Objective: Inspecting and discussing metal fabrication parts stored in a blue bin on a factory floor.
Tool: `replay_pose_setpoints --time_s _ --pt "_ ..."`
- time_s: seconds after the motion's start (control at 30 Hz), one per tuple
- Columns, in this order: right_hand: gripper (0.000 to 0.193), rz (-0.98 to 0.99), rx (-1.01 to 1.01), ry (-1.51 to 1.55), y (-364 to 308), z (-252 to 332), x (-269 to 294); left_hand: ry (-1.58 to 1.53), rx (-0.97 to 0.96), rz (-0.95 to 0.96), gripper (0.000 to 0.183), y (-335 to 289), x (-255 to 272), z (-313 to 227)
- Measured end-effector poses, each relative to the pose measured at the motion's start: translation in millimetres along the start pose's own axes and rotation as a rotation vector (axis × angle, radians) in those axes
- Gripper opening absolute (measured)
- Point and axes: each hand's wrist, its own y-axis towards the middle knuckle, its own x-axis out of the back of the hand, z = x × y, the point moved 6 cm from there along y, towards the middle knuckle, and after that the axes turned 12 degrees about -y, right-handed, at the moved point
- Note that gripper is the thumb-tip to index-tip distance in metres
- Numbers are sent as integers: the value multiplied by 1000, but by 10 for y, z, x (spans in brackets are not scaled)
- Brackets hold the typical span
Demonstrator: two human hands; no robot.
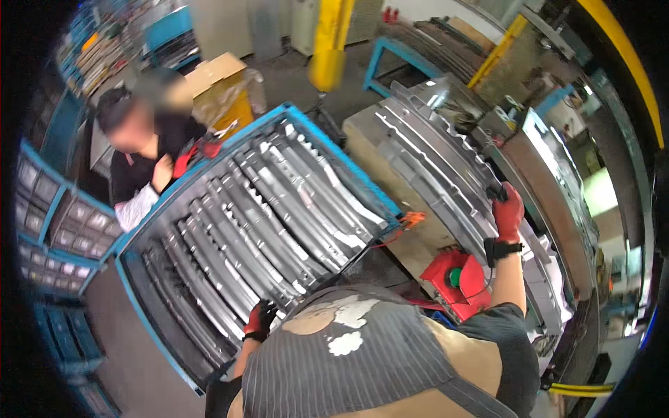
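Metal rails (268,216) at centre-left slant lengthwise from upper left to lower right; whether the gloved left hand (260,318) or right hand (508,212) pinches anything, I cannot tell.

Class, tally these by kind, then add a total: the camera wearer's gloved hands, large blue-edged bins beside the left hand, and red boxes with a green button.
Gloved hands: 2 (left hand, right hand)
Blue-edged bin: 1
Red box with green button: 1
Total: 4

The person wears a dark grey pinstriped apron (306,380) with white cloud-shaped patches (345,343), a tan top (481,352) with dark short sleeves (512,341), and red-and-black gloves (511,212).
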Motion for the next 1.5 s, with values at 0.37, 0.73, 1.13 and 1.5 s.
replay_pose_setpoints --time_s 0.37,0.73,1.13,1.5 --pt "59 157 -239 69 852 -1127 -1040 561 -161 -78 46 516 546 72" --pt "60 575 -91 159 1232 -2140 -2532 693 -394 195 26 828 -577 311" --pt "67 327 122 -257 908 -1238 -1998 783 -399 121 32 477 -660 215" --pt "43 186 447 691 912 581 -135 370 -81 -144 33 619 -1019 350"
